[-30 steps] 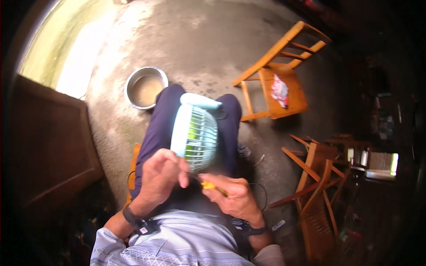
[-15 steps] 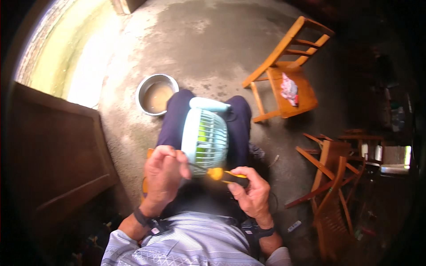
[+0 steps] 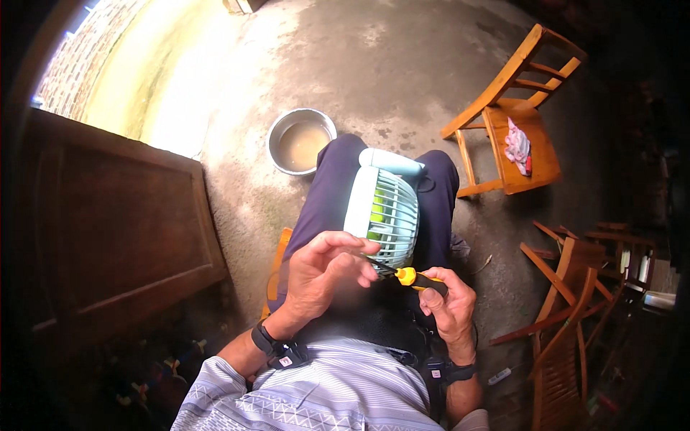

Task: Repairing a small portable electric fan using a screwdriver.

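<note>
A screwdriver (image 3: 407, 276) by a blue fan (image 3: 388, 212)
Right hand (image 3: 453, 302) grips the screwdriver; left hand (image 3: 323, 276) is at its thin end, can't tell if pinching; fan sits on the lap (image 3: 323, 197)

I'm remotely seeing smooth plastic on the fan (image 3: 388, 212), glossy plastic on the screwdriver (image 3: 407, 277), shiny metal basin (image 3: 274, 141), varnished wooden chair (image 3: 544, 159), rough concrete floor (image 3: 366, 79).

Head cam was left fisheye of side-by-side pair, looked steeply down past wearer's shirt (image 3: 323, 381) onto dark trousers (image 3: 327, 190), left hand (image 3: 323, 276) and right hand (image 3: 451, 305) pretty close up, floor (image 3: 388, 79) stretched farther off, edges kinda bowed near rim
</note>
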`<control>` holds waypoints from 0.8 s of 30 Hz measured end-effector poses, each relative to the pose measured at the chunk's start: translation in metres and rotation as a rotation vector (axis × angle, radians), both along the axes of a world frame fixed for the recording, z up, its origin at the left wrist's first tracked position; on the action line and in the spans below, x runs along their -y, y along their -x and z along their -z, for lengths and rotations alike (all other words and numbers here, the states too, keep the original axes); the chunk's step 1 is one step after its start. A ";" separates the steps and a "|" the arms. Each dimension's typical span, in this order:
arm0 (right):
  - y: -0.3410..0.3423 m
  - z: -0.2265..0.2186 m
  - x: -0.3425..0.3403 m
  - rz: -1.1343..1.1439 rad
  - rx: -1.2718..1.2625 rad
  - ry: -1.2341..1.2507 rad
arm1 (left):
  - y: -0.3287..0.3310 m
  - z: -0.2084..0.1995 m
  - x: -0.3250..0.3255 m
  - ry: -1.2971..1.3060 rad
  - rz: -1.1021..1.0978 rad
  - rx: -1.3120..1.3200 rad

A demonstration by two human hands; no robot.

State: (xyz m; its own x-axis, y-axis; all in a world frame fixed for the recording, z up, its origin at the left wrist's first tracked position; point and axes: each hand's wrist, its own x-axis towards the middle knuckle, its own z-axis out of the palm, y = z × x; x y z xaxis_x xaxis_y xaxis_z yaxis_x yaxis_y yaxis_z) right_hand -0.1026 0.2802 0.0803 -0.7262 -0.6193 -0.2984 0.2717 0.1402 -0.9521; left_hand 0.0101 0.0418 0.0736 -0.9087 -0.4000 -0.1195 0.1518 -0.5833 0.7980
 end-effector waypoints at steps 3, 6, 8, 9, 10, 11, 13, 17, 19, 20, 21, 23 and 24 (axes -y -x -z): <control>0.002 0.008 -0.005 0.002 0.001 0.023 | -0.001 -0.005 0.002 0.061 0.056 0.035; 0.011 0.013 -0.014 0.016 0.011 0.016 | -0.002 -0.003 0.008 0.056 0.035 0.072; 0.024 0.018 -0.022 0.030 -0.041 -0.002 | -0.002 -0.001 0.016 0.028 -0.049 0.092; 0.031 0.014 -0.023 0.034 -0.051 -0.023 | -0.003 0.001 0.023 0.043 -0.075 0.074; 0.039 0.010 -0.026 0.024 -0.087 -0.073 | -0.004 0.003 0.029 0.059 -0.101 0.055; 0.045 0.005 -0.027 0.014 -0.109 -0.114 | -0.002 0.004 0.032 0.074 -0.137 0.040; 0.058 0.000 -0.029 -0.018 -0.168 -0.174 | -0.002 0.010 0.039 0.124 -0.145 0.087; 0.076 -0.001 -0.036 -0.091 -0.249 -0.268 | -0.001 0.027 0.040 0.208 -0.132 0.197; 0.080 -0.003 -0.034 -0.097 -0.246 -0.279 | -0.001 0.027 0.037 0.252 -0.092 0.265; 0.082 -0.005 -0.033 -0.099 -0.245 -0.288 | -0.001 0.028 0.035 0.250 -0.094 0.269; 0.084 -0.007 -0.031 -0.103 -0.241 -0.290 | 0.000 0.029 0.034 0.273 -0.078 0.254; 0.086 -0.016 -0.028 -0.120 -0.279 -0.326 | 0.000 0.027 0.033 0.280 -0.046 0.244; 0.086 -0.021 -0.026 -0.123 -0.280 -0.325 | -0.001 0.027 0.033 0.280 -0.049 0.243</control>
State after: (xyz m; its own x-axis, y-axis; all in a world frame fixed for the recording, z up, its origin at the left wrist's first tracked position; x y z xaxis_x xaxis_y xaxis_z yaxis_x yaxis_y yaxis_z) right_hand -0.1886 0.3058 0.1015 -0.7338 -0.6125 -0.2940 -0.0281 0.4597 -0.8876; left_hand 0.0108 0.0085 0.0467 -0.8462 -0.4899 -0.2098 -0.0398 -0.3345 0.9415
